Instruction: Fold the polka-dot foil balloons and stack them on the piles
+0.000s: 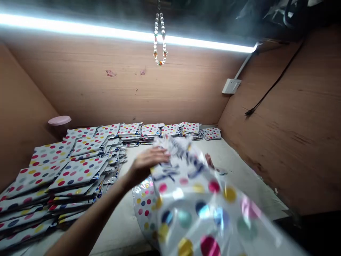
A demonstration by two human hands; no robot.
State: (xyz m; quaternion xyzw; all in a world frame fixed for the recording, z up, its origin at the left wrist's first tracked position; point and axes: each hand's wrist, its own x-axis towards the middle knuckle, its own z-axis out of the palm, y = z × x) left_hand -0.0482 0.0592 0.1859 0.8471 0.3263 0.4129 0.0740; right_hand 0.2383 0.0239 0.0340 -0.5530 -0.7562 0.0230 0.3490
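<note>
My left hand point(146, 164) reaches forward over the white work surface point(239, 167), fingers closed on the far edge of a shiny silver polka-dot foil sheet point(202, 209) that lifts toward the camera and is blurred by motion. Only the fingertips of my right hand point(210, 160) show behind that sheet's far edge; the rest is hidden. Another dotted foil piece point(144, 206) lies flat under the lifted one.
Stacks of folded polka-dot foil pieces point(66, 170) cover the left side, and a row of them point(157, 131) runs along the back wall. A pink lid point(59, 120) sits at the far left. Wooden walls enclose the bench; a bead string point(160, 39) hangs above.
</note>
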